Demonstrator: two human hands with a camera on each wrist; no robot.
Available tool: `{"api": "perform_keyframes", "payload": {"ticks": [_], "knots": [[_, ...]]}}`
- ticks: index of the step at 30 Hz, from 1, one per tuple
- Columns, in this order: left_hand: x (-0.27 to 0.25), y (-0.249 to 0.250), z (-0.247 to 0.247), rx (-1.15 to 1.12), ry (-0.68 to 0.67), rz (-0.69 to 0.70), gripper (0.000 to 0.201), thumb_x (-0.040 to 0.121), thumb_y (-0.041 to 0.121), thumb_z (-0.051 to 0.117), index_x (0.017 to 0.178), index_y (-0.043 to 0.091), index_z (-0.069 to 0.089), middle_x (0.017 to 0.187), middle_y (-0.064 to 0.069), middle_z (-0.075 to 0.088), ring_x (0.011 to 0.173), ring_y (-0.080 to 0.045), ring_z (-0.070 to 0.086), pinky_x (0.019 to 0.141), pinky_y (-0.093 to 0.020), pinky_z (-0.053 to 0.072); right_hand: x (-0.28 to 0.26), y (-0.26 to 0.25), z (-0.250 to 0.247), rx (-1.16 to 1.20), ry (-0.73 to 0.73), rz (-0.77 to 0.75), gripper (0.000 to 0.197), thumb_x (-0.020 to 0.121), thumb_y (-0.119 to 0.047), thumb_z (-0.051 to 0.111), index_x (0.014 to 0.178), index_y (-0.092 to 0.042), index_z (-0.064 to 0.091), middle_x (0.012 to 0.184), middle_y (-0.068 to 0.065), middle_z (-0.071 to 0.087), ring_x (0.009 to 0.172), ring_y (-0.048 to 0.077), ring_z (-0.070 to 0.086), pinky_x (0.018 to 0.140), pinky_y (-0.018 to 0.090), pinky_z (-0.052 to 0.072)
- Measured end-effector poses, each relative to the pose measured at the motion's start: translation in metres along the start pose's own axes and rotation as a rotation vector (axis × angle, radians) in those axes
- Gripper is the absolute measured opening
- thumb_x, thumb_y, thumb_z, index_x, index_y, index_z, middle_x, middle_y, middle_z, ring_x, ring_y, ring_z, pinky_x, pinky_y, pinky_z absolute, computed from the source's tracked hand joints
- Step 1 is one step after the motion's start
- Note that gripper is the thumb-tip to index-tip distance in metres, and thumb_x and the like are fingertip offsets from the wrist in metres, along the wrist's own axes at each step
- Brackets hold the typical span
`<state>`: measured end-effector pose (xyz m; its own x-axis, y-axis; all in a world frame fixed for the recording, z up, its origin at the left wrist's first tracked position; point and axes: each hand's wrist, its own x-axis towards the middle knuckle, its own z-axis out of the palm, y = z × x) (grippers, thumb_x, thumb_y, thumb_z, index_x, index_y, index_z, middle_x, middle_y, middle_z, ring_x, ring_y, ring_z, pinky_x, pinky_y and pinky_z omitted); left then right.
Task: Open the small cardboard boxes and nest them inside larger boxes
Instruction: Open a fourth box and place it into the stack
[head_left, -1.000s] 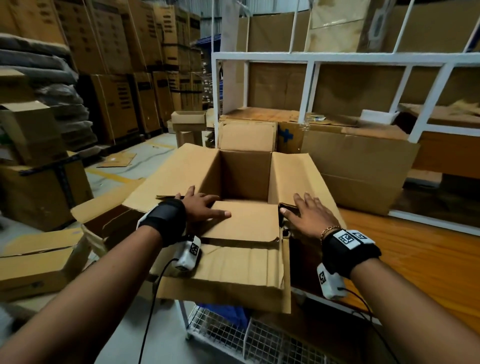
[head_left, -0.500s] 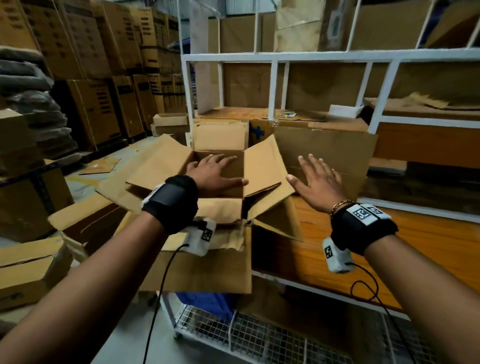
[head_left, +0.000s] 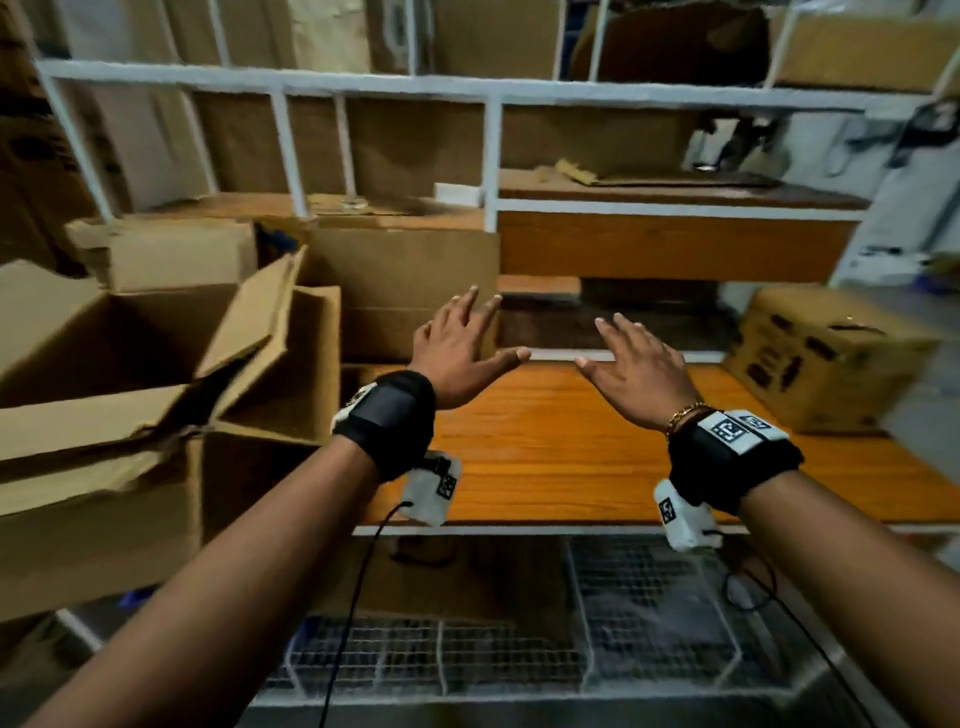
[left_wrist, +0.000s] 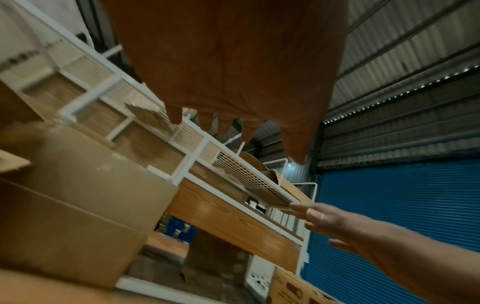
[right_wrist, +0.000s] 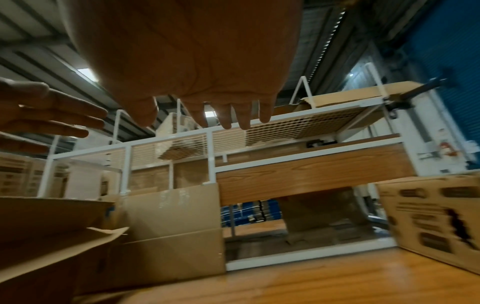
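A large open cardboard box (head_left: 119, 364) with its flaps up stands at the left, hanging over the wooden table (head_left: 571, 457) edge. A closed printed box (head_left: 826, 358) sits at the table's right end; the right wrist view shows it too (right_wrist: 436, 222). Both hands hover above the bare table with fingers spread. My left hand (head_left: 462, 348) is just right of the open box and touches nothing. My right hand (head_left: 634, 364) is beside it, palm down, holding nothing. The wrist views show straight fingers on the left hand (left_wrist: 233, 98) and the right hand (right_wrist: 202, 86).
A plain closed box (head_left: 410, 291) stands against the white shelf frame (head_left: 488, 88) behind the hands. More cardboard fills the upper shelves. A wire mesh rack (head_left: 519, 649) lies below the table's front edge. A blue roller door (left_wrist: 402, 226) is off to the right.
Both hands have left the open box's flaps and swung right over the bare table. The view has turned right, so the open box now sits at the left.
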<state>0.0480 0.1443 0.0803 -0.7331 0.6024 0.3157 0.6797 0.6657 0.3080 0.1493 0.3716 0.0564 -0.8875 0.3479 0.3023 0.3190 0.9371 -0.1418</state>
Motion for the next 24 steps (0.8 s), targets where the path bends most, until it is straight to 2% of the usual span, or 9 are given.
{"api": "perform_keyframes", "payload": {"ticks": [6, 10, 20, 24], "knots": [[0.056, 0.087, 0.067, -0.075, -0.079, 0.115, 0.081, 0.087, 0.075, 0.035, 0.154, 0.036, 0.012, 0.164, 0.004, 0.003, 0.149, -0.022, 0.006, 0.115, -0.052, 0.014, -0.012, 0.119, -0.010, 0.010, -0.043, 0.153, 0.077, 0.090, -0.074, 0.021, 0.155, -0.034, 0.016, 0.164, -0.003, 0.009, 0.150, 0.022, 0.011, 0.117, 0.049, 0.015], [0.094, 0.126, 0.104, -0.088, -0.112, 0.146, 0.081, 0.088, 0.074, 0.035, 0.154, 0.035, 0.013, 0.164, 0.002, 0.005, 0.149, -0.023, 0.007, 0.115, -0.051, 0.014, -0.005, 0.175, -0.005, 0.044, -0.051, 0.223, 0.073, 0.092, -0.071, 0.025, 0.154, -0.033, 0.019, 0.164, -0.003, 0.012, 0.149, 0.022, 0.015, 0.116, 0.050, 0.015], [0.230, 0.195, 0.202, -0.115, -0.239, 0.234, 0.080, 0.087, 0.074, 0.038, 0.154, 0.034, 0.016, 0.163, 0.000, 0.009, 0.148, -0.026, 0.011, 0.114, -0.052, 0.016, 0.063, 0.303, 0.018, 0.073, -0.117, 0.368, 0.070, 0.094, -0.067, 0.029, 0.153, -0.031, 0.021, 0.162, -0.001, 0.020, 0.146, 0.027, 0.023, 0.114, 0.051, 0.019], [0.274, 0.229, 0.239, -0.128, -0.303, 0.264, 0.080, 0.086, 0.074, 0.039, 0.153, 0.035, 0.017, 0.163, 0.000, 0.010, 0.148, -0.027, 0.013, 0.114, -0.056, 0.018, 0.087, 0.349, 0.025, 0.121, -0.113, 0.434, 0.068, 0.095, -0.065, 0.033, 0.152, -0.030, 0.026, 0.159, 0.000, 0.028, 0.142, 0.028, 0.031, 0.112, 0.051, 0.024]]}}
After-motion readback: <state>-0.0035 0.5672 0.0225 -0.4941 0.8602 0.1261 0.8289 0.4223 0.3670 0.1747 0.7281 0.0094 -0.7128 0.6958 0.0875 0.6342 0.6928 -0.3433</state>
